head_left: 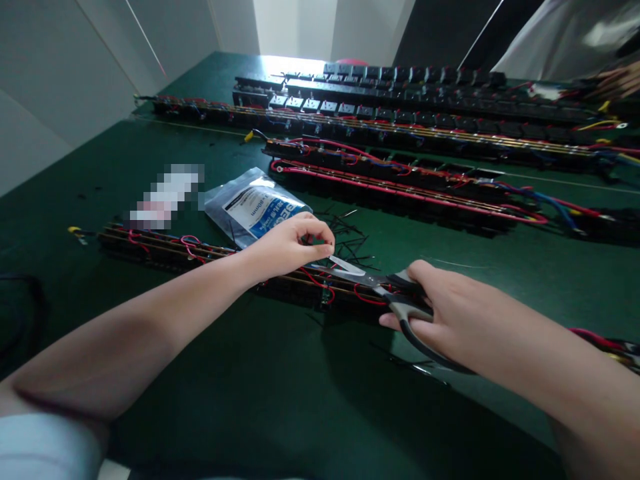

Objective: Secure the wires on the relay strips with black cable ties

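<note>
My right hand (445, 307) grips the handles of a pair of scissors (373, 280), grey and black, with the blades parted and pointing left. Close to the blade tips, my left hand (293, 243) is closed in a pinch; whatever lies between thumb and fingertips is too small to make out. Both hands are over a long black strip assembly (345, 287) with red and brass-coloured wires. Behind the left hand lies a clear plastic bag (260, 203) with a blue and white label. Thin black cable ties (350, 237) are scattered beside it.
More long wired black assemblies (400, 180) lie across the green table (280, 387) towards the back. A pixelated white and pink item (165, 197) is at the left. Another person's hand (620, 81) shows at the far right edge. Dark strips (415, 365) lie near the scissors.
</note>
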`<state>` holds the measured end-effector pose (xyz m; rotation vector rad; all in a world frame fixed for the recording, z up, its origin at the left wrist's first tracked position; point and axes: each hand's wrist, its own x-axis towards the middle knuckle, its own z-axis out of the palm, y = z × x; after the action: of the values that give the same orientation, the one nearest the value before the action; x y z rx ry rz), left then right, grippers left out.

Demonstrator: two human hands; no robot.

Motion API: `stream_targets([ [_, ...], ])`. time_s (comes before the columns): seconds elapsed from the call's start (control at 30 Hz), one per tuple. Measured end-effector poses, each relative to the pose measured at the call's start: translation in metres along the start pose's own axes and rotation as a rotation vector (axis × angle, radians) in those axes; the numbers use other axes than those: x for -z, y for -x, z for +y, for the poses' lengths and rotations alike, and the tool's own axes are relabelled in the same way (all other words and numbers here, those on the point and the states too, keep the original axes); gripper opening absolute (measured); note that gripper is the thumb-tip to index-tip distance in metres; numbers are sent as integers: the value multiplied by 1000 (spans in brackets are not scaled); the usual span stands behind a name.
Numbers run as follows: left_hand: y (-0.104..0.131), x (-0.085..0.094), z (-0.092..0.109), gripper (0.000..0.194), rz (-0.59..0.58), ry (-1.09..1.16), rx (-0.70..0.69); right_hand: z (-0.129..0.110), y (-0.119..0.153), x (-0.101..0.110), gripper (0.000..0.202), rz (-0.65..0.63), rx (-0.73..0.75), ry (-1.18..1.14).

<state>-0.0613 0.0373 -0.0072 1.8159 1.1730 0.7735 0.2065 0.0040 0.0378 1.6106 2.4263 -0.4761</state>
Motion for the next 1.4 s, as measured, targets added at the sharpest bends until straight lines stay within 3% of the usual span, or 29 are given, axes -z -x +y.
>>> stream_targets([
  [0.47,2,-1,5,9,-28,113,24,-14,-12,-14,37,184,118,95],
  [0.8,4,-9,6,7,-23,160,38,-21,-12,-13,33,151,132,104],
  [1.1,3,-8,6,7,-26,159,34,-17,-9,-10,59,84,144,76],
  [1.4,2,-9,8,10,-37,164,54,-18,-12,-12,61,116,187,100],
])
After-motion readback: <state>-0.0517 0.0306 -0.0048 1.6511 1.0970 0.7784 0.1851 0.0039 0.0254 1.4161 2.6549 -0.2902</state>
